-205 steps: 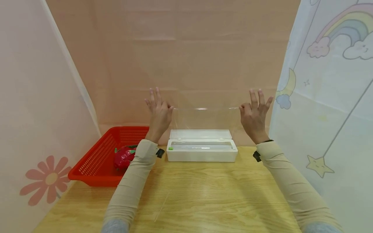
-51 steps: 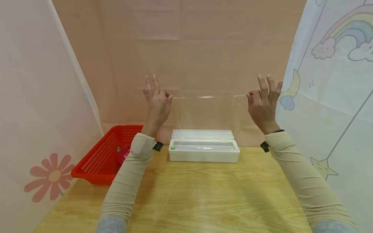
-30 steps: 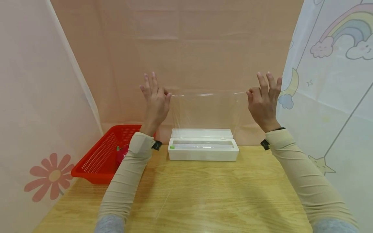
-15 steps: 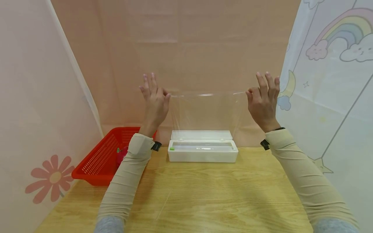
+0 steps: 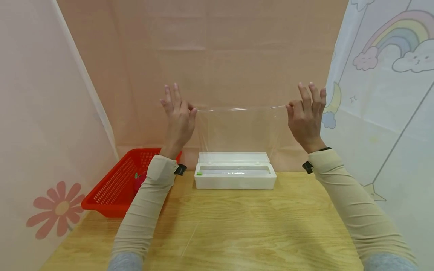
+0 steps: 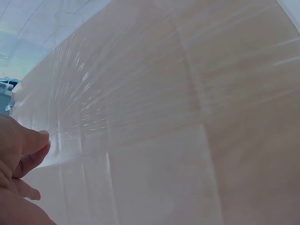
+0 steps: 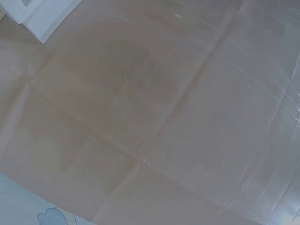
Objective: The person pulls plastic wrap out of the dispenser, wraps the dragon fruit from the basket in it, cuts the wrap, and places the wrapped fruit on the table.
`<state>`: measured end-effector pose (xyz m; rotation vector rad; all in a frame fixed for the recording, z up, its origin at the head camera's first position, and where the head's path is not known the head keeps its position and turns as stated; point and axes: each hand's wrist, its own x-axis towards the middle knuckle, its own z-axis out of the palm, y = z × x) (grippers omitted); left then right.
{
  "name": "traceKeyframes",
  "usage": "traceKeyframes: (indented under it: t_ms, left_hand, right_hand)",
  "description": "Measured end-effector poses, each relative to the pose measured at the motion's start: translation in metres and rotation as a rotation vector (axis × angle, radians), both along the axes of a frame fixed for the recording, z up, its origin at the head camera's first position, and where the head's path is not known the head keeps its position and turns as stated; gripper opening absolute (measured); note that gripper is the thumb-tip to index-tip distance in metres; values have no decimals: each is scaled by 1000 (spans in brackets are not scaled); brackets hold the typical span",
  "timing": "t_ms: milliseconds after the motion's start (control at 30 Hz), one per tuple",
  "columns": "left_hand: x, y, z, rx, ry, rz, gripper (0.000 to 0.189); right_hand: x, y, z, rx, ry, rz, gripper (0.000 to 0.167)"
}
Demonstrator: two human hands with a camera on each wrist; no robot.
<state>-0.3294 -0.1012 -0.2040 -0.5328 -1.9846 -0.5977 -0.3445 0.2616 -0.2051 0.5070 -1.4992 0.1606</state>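
Film (image 5: pixel 241 130) runs up from box (image 5: pixel 235 183) at its 6 o'clock; uneven pull may tear it. Box, unheld, might tip if tugged. L hand (image 5: pixel 178 122) (film's 10 o'clock) & R hand (image 5: pixel 304 122) (2 o'clock) pinch top corners; a slip = prob self-cling.

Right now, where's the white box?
In the head view, the white box sits mid-frame at the back of the wooden table, right of the red basket, below the clear film.

left hand (image 5: pixel 179 122): thumb-index pinch, raised | right hand (image 5: pixel 304 122): thumb-index pinch, raised | forearms (image 5: pixel 349 203) extended forward
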Motion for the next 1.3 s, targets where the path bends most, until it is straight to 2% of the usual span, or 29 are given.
traceKeyframes:
  t_ms: [167, 567, 1000, 1300]
  left_hand:
    - [2, 0, 1, 1, 4, -9, 20]
    - [7, -1, 4, -34, 22, 35, 24]
    - [12, 0, 10, -3, 44, -2, 27]
    - [16, -1, 15, -27, 54, 22, 28]
  right_hand:
    - [1, 0, 1, 0, 14, -6, 27]
    - [5, -1, 6, -8, -4, -35, 28]
    - [8, -2, 12, -28, 16, -11, 28]
    - [12, -4, 17, -31, 20, -6, 29]
